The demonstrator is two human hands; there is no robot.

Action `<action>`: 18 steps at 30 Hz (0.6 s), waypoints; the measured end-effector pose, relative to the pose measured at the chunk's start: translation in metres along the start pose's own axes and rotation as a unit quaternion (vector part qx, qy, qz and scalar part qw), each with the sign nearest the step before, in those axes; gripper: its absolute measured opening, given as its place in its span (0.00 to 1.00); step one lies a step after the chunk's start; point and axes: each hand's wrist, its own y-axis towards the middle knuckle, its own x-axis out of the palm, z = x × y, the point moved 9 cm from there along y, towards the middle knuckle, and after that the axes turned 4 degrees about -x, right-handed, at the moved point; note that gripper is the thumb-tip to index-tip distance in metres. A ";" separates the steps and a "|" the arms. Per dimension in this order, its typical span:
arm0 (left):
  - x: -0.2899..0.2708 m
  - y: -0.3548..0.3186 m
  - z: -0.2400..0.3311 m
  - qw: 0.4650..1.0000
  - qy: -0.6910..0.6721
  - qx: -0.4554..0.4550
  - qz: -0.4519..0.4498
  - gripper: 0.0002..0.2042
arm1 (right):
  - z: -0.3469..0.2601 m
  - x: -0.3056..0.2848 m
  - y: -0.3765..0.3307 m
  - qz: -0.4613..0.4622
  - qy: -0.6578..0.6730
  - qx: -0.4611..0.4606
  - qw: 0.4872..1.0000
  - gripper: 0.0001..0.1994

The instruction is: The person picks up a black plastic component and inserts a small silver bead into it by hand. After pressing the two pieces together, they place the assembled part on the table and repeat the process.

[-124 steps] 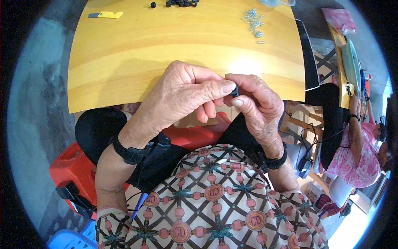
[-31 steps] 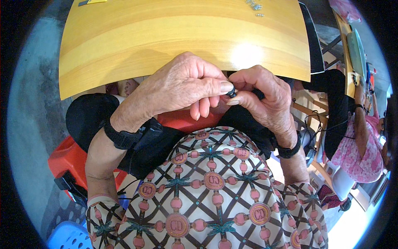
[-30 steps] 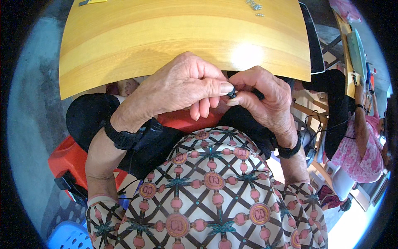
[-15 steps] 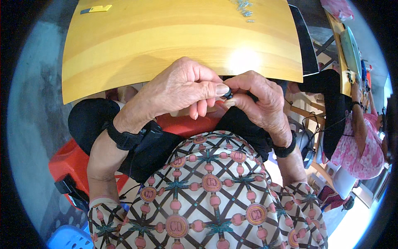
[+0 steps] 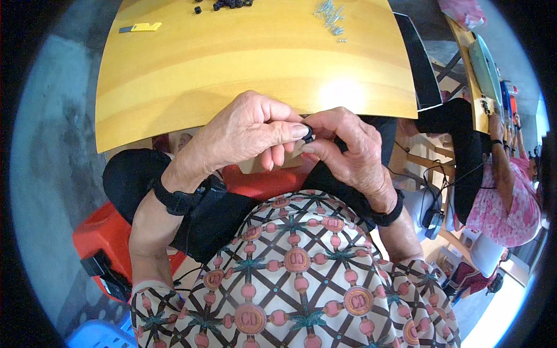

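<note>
A small black round part [image 5: 308,138] sits between my two hands, just off the near edge of the wooden table [image 5: 243,75]. My left hand [image 5: 246,124] pinches it between thumb and fingers, the thumb lying over its top. From the other side, the thumb and forefinger of my right hand [image 5: 351,142] grip the same piece. The fingers cover most of it, so its exact kind cannot be made out. Several small black cylindrical parts [image 5: 229,4] lie at the table's far edge. A loose heap of small silvery screws [image 5: 331,17] lies at the far right.
A yellow-handled utility knife [image 5: 142,27] lies at the far left of the table. A brown box-like thing [image 5: 270,165] shows below my hands. Left of me is a red stool [image 5: 104,232]; a blue basket [image 5: 101,334] stands lower left. Another person in pink [image 5: 502,203] works at a table on the right.
The view has tipped so that more of the table's far side shows, with the black parts now in sight. Both hands keep their pinch on the small black part, its angle slightly changed.
</note>
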 end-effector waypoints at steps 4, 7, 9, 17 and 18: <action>-0.002 -0.001 -0.004 0.998 0.058 -0.029 0.009 0.13 | -0.007 0.003 0.003 -0.006 0.007 -0.015 1.000 0.18; -0.001 -0.002 -0.007 0.997 0.061 -0.052 0.005 0.14 | -0.007 0.003 0.002 0.013 0.039 -0.040 0.998 0.16; 0.001 -0.002 -0.009 0.998 0.024 -0.060 -0.003 0.13 | -0.007 0.003 0.001 0.031 0.051 -0.054 0.997 0.14; 0.012 0.011 -0.003 0.998 0.000 -0.060 -0.018 0.12 | -0.004 -0.016 -0.002 0.042 -0.017 -0.056 0.997 0.13; 0.014 0.011 -0.001 0.999 -0.005 -0.049 -0.020 0.11 | -0.003 -0.019 -0.002 0.039 -0.008 -0.049 0.998 0.13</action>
